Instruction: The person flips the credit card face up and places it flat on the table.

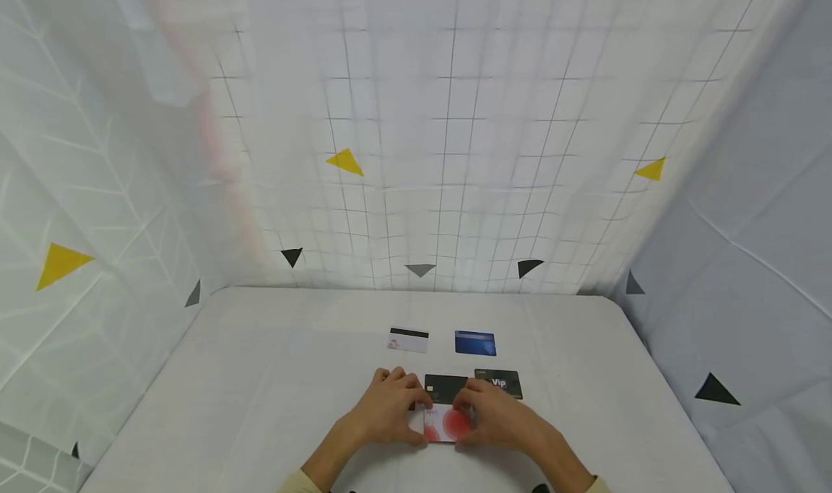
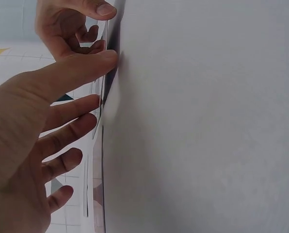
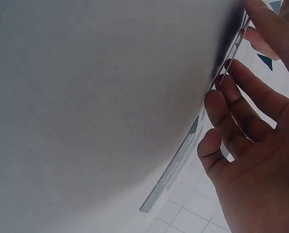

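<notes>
Both hands hold a white card with red circles between them, near the front of the table. My left hand pinches its left end, thumb at the near edge and index finger at the far edge. On the other end, my right hand pinches in the same way. A dark shadow shows under the card's edge in the left wrist view. Just behind lies a black card with a chip. A black card marked Vip lies beyond the right hand. Left fingers mostly hide another card.
Farther back on the white table lie a white card with a black stripe and a blue card. White sheets with grid lines and small triangles hang around the back and sides.
</notes>
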Demonstrator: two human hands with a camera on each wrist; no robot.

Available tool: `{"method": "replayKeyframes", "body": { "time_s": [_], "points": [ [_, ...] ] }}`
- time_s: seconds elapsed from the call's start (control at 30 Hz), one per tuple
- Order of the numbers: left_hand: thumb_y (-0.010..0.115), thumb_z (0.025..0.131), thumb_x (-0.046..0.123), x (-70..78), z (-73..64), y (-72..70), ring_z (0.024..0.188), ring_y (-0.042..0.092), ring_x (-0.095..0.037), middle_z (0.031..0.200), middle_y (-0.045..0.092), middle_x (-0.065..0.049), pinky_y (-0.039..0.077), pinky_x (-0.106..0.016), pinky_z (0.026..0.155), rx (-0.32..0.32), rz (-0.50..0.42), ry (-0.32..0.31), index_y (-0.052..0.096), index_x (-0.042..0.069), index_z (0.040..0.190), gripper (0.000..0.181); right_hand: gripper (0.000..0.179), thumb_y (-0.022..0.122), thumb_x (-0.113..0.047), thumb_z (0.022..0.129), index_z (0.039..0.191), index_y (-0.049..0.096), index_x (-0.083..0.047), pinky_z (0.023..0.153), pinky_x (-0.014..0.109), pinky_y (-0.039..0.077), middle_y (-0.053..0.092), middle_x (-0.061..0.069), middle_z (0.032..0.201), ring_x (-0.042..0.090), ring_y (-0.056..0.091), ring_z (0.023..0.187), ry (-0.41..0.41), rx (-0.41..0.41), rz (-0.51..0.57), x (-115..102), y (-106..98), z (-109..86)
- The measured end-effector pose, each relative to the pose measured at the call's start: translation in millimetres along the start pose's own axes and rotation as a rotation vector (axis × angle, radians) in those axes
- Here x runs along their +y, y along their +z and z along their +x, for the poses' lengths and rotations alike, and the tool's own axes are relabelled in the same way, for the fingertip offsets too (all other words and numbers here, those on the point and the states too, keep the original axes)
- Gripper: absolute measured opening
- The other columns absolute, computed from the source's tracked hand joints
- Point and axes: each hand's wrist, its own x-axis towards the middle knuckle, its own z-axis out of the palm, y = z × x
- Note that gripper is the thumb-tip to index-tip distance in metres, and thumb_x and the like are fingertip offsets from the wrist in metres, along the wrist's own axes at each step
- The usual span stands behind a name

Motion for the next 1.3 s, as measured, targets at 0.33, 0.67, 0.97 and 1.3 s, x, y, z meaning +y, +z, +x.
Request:
{"method": "replayKeyframes", "body": {
  "time_s": [0.33, 0.67, 0.97, 1.3],
  "points": [
    [0.085, 0.068, 0.061, 0.5, -1.5, 1.2, 0.099, 0.046, -0.009, 0.104, 0.059, 0.019, 0.036, -0.045, 0.091, 0.001, 0.005, -0.012, 0.071, 0.04, 0.108, 0.047, 0.052, 0.088, -0.057, 0.067, 0.107, 0.069, -0.031, 0.079, 0.035, 0.054, 0.053, -0.013, 0.098, 0.008, 0.051, 0.085, 0.01, 0.003, -0.011, 1.1, 2.5, 1.6],
    [0.086, 0.069, 0.061, 1.3, -0.5, 0.2, 0.098, 0.045, -0.009, 0.105, 0.061, 0.019, 0.035, -0.045, 0.092, -0.014, -0.005, -0.035, 0.071, 0.041, 0.109, 0.047, 0.05, 0.088, -0.055, 0.067, 0.106, 0.067, -0.032, 0.075, 0.032, 0.051, 0.052, -0.014, 0.096, 0.007, 0.049, 0.084, 0.0, 0.013, -0.007, 2.1, 4.2, 0.7],
    [0.085, 0.069, 0.061, 1.1, -1.2, 0.7, 0.099, 0.046, -0.008, 0.105, 0.061, 0.019, 0.036, -0.045, 0.092, -0.011, -0.012, -0.03, 0.071, 0.041, 0.109, 0.046, 0.05, 0.088, -0.054, 0.068, 0.107, 0.067, -0.031, 0.076, 0.033, 0.05, 0.051, -0.013, 0.095, 0.007, 0.049, 0.084, -0.006, 0.018, -0.003, 0.9, 2.7, -1.5],
    [0.085, 0.069, 0.061, 0.2, 0.5, -0.4, 0.099, 0.047, -0.008, 0.105, 0.061, 0.019, 0.035, -0.044, 0.091, -0.002, -0.006, -0.006, 0.071, 0.04, 0.11, 0.048, 0.049, 0.086, -0.055, 0.07, 0.107, 0.067, -0.029, 0.076, 0.031, 0.049, 0.052, -0.013, 0.096, 0.006, 0.049, 0.084, -0.032, 0.028, 0.002, 1.4, 0.4, -1.7]
  ]
}}
